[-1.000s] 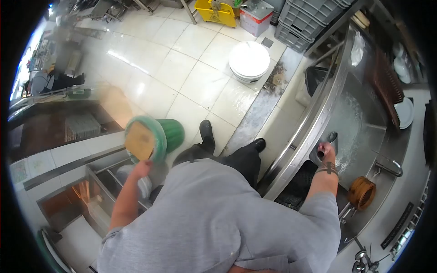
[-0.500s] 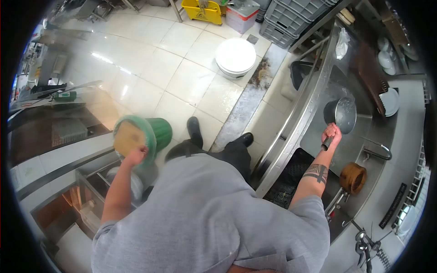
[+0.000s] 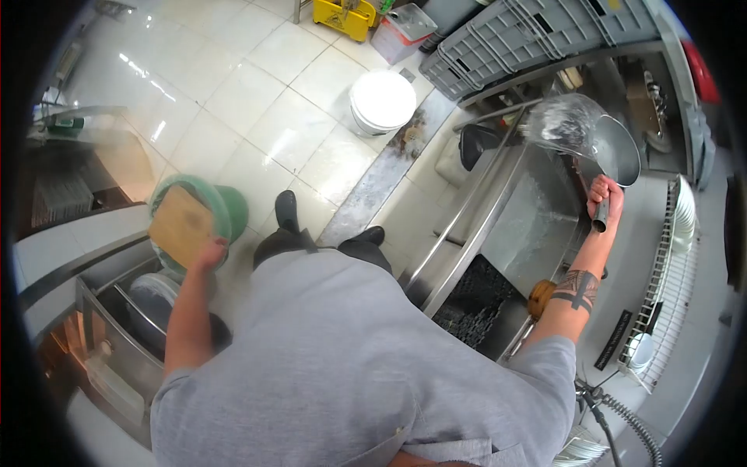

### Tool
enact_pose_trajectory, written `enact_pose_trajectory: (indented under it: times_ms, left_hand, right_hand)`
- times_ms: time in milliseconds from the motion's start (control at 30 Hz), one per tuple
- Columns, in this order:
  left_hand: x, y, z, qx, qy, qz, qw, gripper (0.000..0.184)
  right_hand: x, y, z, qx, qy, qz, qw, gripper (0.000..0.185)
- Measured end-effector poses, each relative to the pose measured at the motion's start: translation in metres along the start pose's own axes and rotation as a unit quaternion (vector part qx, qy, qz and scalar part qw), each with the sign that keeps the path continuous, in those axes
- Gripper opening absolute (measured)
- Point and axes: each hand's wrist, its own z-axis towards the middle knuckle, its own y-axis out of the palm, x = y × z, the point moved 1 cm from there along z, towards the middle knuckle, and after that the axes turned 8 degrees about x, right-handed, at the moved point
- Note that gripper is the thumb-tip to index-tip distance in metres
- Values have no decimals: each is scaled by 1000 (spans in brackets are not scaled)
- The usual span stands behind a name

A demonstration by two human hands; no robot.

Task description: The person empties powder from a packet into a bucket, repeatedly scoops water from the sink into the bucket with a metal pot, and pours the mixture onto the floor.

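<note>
Item one: metal pan (image 3: pixel 625 159), round, smooth and grey, with a tubular handle (image 3: pixel 600 218); your right hand (image 3: pixel 608 194) is wrapped around that handle. Location: raised over the far end of the sink (image 3: pixel 537 210); half a second ago it was over the basin, so it now stands clear of the wet part. Beside the pan: one clear, crinkled mass (image 3: pixel 564 123), water or plastic, cannot tell. Item two: your left hand (image 3: pixel 212 253), fingers curled at the corner of a tan board (image 3: pixel 180 226), flat and matt; whether they grip it, cannot tell. Below the board: green bin (image 3: pixel 233 218), plastic. Farther out: black mat (image 3: pixel 478 303), rough; white bucket (image 3: pixel 383 100), round; grey crates (image 3: pixel 537 43), ridged; floor tiles (image 3: pixel 233 93), glossy
</note>
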Motion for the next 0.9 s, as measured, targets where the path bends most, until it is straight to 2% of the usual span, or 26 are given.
enact_pose_trajectory:
  times_ms: [133, 200, 267, 333, 400, 433, 467, 533, 567, 600, 667, 700, 733, 800, 833, 900]
  left_hand:
    - [10, -9, -31, 6, -2, 16, 1000, 36]
    - [13, -11, -44, -25, -70, 33, 997, 34]
    - [-23, 6, -39, -7, -79, 3, 997, 33]
    - [-37, 13, -44, 12, -88, -23, 996, 33]
    - [-44, 17, -50, 3, -125, -63, 990, 32]
    - [-42, 16, -54, 5, -128, -64, 990, 32]
    - [-39, 13, -57, 7, -118, -60, 991, 32]
    - [-32, 10, -59, 10, -109, -53, 993, 31]
    - [-29, 9, -60, 13, -94, -54, 994, 31]
    - [-26, 8, -60, 15, -78, -54, 995, 31]
    - [-16, 5, -61, 17, -91, -75, 993, 30]
    - [-12, 2, -60, 19, -102, -98, 990, 29]
    - [-8, -1, -58, 19, -101, -96, 990, 29]
    - [-3, -9, -52, 1, -117, -110, 987, 30]
    - [-1, -14, -48, 0, -116, -108, 987, 30]
    - [-1, -27, -38, -11, -112, -124, 986, 31]
  right_hand:
    - [-23, 38, 14, 51, -24, -78, 995, 18]
    - [-30, 58, 18, 56, -25, -108, 992, 19]
    - [-36, 76, 25, 102, -25, -199, 974, 21]
    - [-40, 88, 37, 110, -29, -220, 969, 21]
    - [-44, 101, 41, 206, -125, -380, 893, 15]
    - [-42, 113, 40, 223, -144, -435, 861, 11]
    - [-36, 125, 38, 220, -142, -435, 862, 11]
    - [-24, 146, 33, 223, -261, -517, 784, 15]
    - [-32, 136, 51, 212, -307, -569, 733, 24]
    - [-27, 143, 51, 212, -305, -569, 734, 24]
    - [-14, 175, 37, 262, -390, -671, 574, 32]
    - [-5, 190, 32, 293, -392, -683, 542, 38]
    - [-3, 189, 39, 294, -391, -683, 543, 38]
    - [8, 180, 58, 323, -539, -718, 298, 43]
    - [17, 176, 64, 324, -538, -719, 298, 43]
    - [44, 165, 69, 303, -604, -669, 308, 51]
